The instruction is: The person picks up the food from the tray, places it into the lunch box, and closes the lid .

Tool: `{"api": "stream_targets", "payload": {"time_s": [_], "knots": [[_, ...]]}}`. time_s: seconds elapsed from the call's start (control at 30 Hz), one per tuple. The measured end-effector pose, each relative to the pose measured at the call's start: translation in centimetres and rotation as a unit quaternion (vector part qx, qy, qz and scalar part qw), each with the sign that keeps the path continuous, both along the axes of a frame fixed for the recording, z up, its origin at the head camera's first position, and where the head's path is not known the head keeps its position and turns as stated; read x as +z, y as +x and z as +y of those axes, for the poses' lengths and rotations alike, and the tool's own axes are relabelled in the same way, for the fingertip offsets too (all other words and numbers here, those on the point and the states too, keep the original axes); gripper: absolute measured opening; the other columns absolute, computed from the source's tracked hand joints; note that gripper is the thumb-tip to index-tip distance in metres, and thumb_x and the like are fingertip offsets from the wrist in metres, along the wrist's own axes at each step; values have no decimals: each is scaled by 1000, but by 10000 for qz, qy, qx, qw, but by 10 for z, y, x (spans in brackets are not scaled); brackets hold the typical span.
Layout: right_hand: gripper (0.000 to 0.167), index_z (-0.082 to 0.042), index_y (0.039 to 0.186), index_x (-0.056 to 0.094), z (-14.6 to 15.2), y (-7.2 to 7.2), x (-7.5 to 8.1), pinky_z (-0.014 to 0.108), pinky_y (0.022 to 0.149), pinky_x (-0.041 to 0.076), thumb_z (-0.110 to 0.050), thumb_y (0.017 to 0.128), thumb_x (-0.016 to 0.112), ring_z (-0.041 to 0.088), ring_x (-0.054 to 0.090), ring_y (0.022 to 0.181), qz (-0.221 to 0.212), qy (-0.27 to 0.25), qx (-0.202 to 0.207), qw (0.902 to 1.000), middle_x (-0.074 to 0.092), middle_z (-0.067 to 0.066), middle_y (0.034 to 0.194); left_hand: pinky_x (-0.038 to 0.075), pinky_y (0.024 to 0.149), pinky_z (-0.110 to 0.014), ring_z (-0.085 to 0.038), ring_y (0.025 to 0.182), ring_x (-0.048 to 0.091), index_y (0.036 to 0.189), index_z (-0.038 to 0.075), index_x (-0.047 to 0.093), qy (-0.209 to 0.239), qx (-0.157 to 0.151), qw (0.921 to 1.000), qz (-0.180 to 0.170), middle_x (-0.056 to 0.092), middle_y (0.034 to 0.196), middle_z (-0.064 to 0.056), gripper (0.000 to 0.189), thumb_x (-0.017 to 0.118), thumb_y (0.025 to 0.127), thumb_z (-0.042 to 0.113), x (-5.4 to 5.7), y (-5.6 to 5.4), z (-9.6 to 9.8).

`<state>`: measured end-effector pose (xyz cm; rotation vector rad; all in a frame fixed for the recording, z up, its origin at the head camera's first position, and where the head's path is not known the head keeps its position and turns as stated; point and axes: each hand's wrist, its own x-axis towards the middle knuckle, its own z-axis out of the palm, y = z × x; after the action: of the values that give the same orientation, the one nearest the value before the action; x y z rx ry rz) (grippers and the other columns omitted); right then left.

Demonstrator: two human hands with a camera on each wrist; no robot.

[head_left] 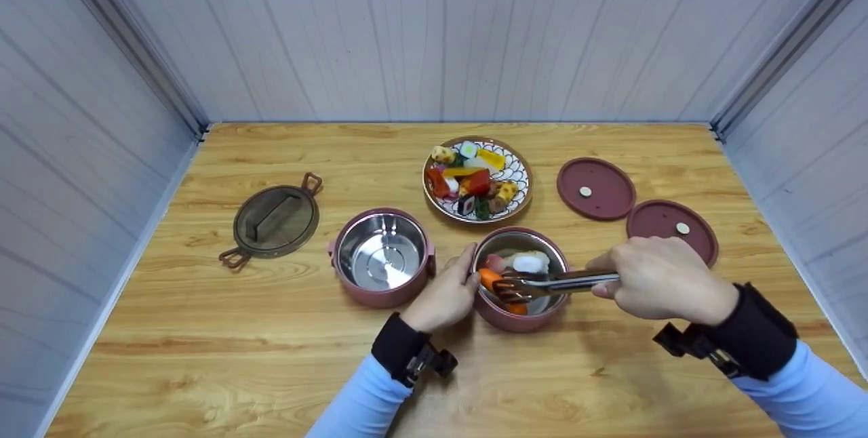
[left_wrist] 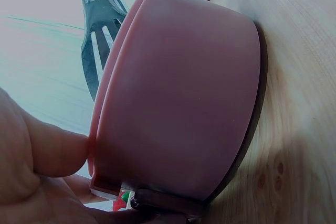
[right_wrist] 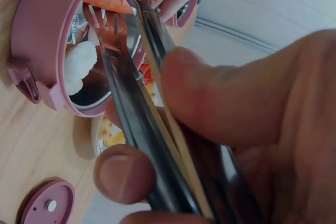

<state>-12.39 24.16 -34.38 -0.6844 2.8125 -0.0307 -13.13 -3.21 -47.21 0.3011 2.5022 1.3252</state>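
Note:
My right hand (head_left: 661, 282) grips metal serving tongs (head_left: 576, 281), thumb on one arm and fingers on the other. Their slotted ends reach down into the right-hand pink pot (head_left: 519, 321), over an orange food piece (head_left: 489, 278); whether they pinch it I cannot tell. A white piece (head_left: 530, 262) and a pinkish one (head_left: 496, 262) also lie in this pot. My left hand (head_left: 444, 297) holds the pot's left side, its thumb (left_wrist: 60, 150) against the rim and its fingers by the side clasp. Left of that hand stands a second pink pot (head_left: 381, 297) with a bare steel inside.
A patterned plate (head_left: 521, 180) of mixed play food stands behind the pots. Two maroon lids (head_left: 603, 180) lie at the right, the nearer one partly behind my right hand. A dark lid with looped handles (head_left: 277, 222) lies at the left. Panels wall the table.

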Motion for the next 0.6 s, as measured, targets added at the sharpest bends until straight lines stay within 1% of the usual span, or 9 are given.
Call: {"api": "stream_targets", "payload": {"time_s": [0.17,0.33,0.6], "knots": [[12,-31,98,76,1,-3,-2,33,49,35,-32,87,71,15,46,58,-122,-93,-104,9998,53,-8,67,24,117,-45,-34,141,33,157,3,24,-91,-12,9999,59,37,152,-23,57,43,105,18,0,0,1],[20,-27,106,77,3,-7,-3,33,48,35,-33,88,71,15,49,59,-157,-77,-255,9995,56,-7,70,25,117,-45,-34,141,33,156,2,25,-22,-17,10000,87,38,152,-24,56,43,105,15,-1,0,1],[20,-26,106,77,4,-8,-1,34,47,35,-34,89,70,16,52,59,-34,76,-345,9994,58,-7,70,24,118,-46,-34,142,32,157,3,24,2,29,10000,-15,36,153,-23,57,44,105,16,-1,0,2]]}}
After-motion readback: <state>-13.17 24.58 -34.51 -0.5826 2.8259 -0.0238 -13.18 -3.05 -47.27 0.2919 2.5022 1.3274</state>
